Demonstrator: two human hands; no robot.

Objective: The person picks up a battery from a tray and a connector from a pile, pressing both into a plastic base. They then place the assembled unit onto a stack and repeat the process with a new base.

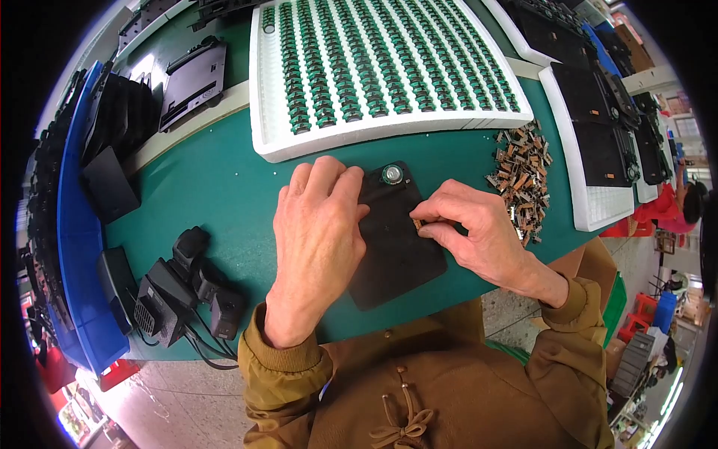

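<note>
Fingertips of the right hand (479,228) pinch what seems a small brown part (417,222) on the black panel (396,247), which could skid unless the flat, spread left hand (318,232) pins it.

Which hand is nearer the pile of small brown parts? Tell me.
Right. The right hand lies just left of the pile of small brown parts, pinching one part; the left hand lies farther left, flat on the black panel.

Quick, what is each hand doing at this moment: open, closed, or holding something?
Left hand: open, lying flat on the black plastic panel.
Right hand: closed, its fingers pinching a small brown component against the panel.
</note>
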